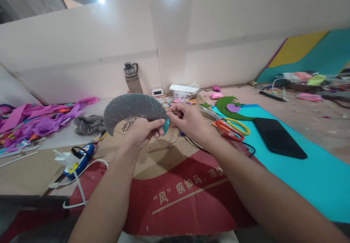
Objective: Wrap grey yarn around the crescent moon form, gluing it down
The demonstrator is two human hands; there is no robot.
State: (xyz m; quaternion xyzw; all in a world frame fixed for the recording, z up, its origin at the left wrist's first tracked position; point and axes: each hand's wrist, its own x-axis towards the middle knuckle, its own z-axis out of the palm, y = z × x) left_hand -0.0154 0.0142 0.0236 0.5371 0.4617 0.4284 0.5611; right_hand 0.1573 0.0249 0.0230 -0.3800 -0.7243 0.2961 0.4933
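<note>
A grey crescent wrapped in yarn [131, 106] is raised above the cardboard, its turquoise tip [166, 126] pointing right. My left hand [146, 131] grips it near that tip, thumb on top and fingers curled beneath. Close against the same end, my right hand [184, 119] is pinched; whatever lies between its fingertips is too small to make out. Behind my left hand, a grey yarn bundle [89, 125] lies on the table. Beside my right wrist are scissors with red and yellow handles [232, 128].
Red-printed cardboard [186, 206] covers the front. A black phone [279, 139] lies on a turquoise sheet [322, 184], near a green crescent [222, 106]. Purple scraps [51, 126] and a blue power strip [79, 162] with white cables are left. A bottle [132, 80] stands by the wall.
</note>
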